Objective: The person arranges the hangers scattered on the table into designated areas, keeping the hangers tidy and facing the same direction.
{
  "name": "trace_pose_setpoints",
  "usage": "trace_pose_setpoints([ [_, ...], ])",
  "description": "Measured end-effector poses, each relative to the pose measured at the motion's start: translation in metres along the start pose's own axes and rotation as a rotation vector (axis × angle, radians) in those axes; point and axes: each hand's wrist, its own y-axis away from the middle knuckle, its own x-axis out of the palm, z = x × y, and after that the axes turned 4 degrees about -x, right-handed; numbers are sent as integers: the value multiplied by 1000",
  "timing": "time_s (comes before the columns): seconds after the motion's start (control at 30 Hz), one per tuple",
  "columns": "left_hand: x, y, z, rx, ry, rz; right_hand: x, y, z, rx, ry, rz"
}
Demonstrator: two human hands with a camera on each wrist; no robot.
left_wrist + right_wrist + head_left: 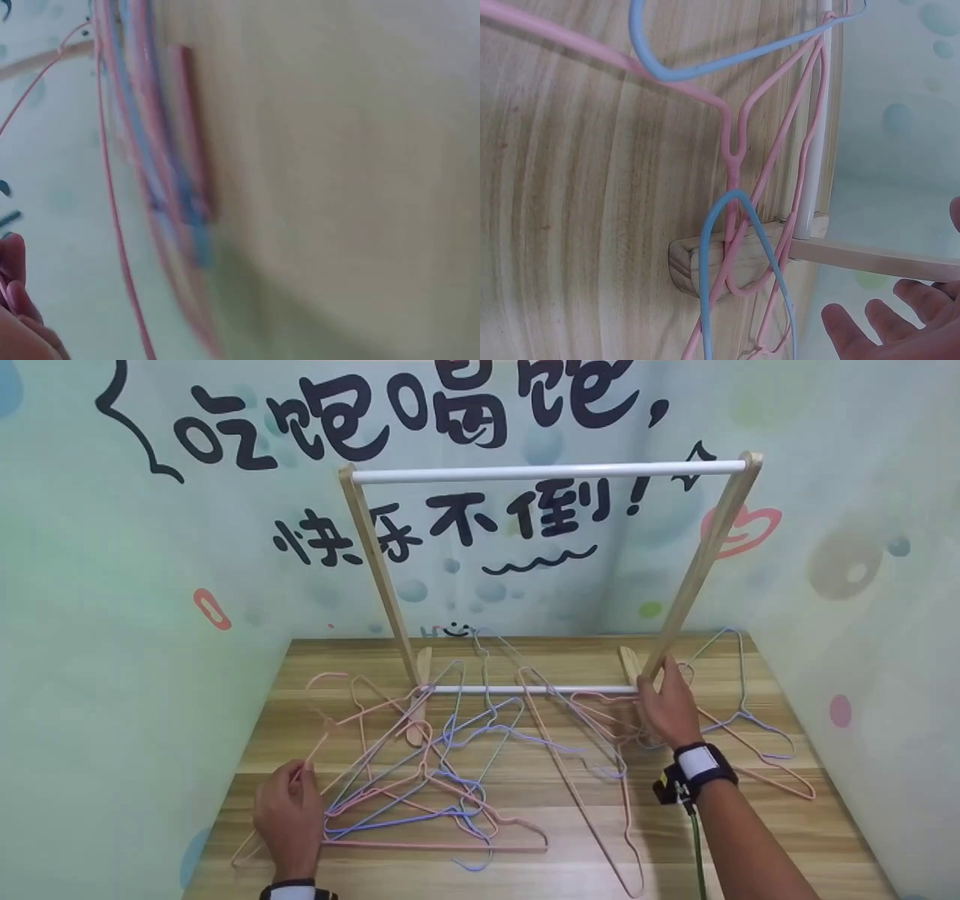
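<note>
On the left of the head view, my left hand (289, 821) pinches a pink hanger (319, 746) whose hook points up. In the blurred left wrist view only its fingers (13, 274) show at the edge. My right hand (671, 705) holds the right upright (701, 570) of a clothes rack near its foot, thumb and fingers on either side. Its spread fingers (889, 321) lie beside the post in the right wrist view; part of the hand is cut off. A tangled pile of pink, blue and green hangers (427, 780) lies between the hands.
The rack has white top (547, 472) and bottom bars and stands at the back of the wooden table (555, 840). More hangers (750, 727) lie right of my right hand. A printed wall (480, 592) rises behind. A green cable (697, 847) runs from my right wrist.
</note>
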Motion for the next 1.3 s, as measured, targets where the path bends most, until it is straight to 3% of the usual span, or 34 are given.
trace_pose_setpoints([
  [0.13,2,-6,-18,107,34,2,-1,-2,2,-12,3,0],
  [0.4,6,-17,-57,215,85,-33,-1,0,3,-12,-11,0],
  [1.3,4,-85,-164,287,221,-116,5,0,-2,43,-41,36],
])
